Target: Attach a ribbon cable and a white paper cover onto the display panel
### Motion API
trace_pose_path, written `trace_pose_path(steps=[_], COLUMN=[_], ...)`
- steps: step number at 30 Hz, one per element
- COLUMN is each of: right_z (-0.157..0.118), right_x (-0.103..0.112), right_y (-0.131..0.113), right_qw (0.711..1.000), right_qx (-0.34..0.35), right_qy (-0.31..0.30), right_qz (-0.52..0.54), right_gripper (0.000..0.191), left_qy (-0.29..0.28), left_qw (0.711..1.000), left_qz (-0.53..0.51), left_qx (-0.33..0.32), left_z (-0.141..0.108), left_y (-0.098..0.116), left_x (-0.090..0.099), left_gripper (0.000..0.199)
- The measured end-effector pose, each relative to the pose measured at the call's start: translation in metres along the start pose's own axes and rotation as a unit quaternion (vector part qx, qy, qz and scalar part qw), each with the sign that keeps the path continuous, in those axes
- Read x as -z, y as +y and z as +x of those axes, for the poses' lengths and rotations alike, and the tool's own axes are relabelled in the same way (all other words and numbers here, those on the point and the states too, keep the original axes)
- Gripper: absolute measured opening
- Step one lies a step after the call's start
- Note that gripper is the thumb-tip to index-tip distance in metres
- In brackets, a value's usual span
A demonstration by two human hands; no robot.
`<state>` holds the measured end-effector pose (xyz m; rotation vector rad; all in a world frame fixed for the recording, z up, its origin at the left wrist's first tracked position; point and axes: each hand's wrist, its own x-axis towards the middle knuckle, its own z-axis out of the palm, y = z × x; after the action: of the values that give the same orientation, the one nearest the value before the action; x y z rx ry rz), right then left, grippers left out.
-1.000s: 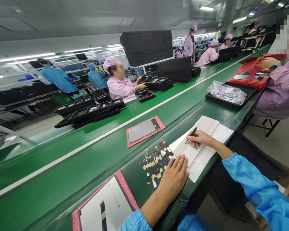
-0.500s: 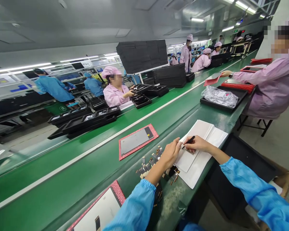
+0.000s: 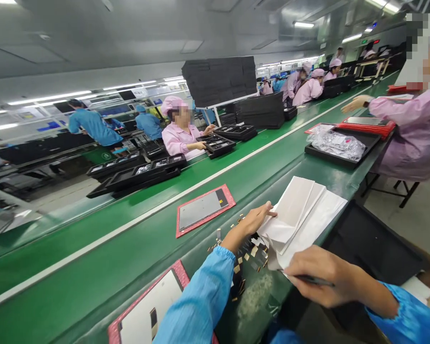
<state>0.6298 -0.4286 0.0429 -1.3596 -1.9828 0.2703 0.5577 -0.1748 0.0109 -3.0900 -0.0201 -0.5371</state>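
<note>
We see a stack of white paper sheets (image 3: 301, 215) lying at the near edge of the green surface (image 3: 129, 258), fanned so their far corners spread apart. Its near corner is lifted and bent upward, while the far part lies flat. A slim dark pen (image 3: 313, 280) lies nearly level, just below that lifted corner. Beside the sheets, small gold and black strips (image 3: 249, 255) lie scattered loosely on the surface, some partly under the paper's edge.
</note>
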Motion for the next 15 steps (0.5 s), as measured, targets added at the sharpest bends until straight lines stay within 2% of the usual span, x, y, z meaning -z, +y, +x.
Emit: trace_pose_path(steps=[4, 6, 9, 12, 15], right_z=[-0.004, 0.0, 0.009, 0.02, 0.031], right_x=[-0.005, -0.013, -0.031, -0.052, -0.073], right_y=[-0.025, -0.027, -0.027, -0.031, -0.038], right_qw=[0.999, 0.996, 0.99, 0.987, 0.986], right_qx=[-0.006, -0.023, -0.046, -0.054, -0.045], right_qy=[0.038, 0.07, 0.1, 0.105, 0.094], right_qz=[0.033, 0.052, 0.087, 0.108, 0.129], right_gripper=[0.058, 0.057, 0.054, 0.053, 0.052], left_qy=[-0.006, -0.001, -0.001, 0.002, 0.022], left_qw=[0.999, 0.999, 0.993, 0.972, 0.912], left_qz=[-0.013, 0.009, 0.047, -0.031, -0.156], left_qx=[0.03, 0.053, 0.105, 0.234, 0.379], left_z=[-0.022, -0.05, -0.112, -0.18, -0.235], left_y=[0.008, 0.015, 0.031, 0.059, 0.091], left_x=[0.024, 0.044, 0.079, 0.103, 0.105], left_gripper=[0.069, 0.063, 0.044, 0.038, 0.051])
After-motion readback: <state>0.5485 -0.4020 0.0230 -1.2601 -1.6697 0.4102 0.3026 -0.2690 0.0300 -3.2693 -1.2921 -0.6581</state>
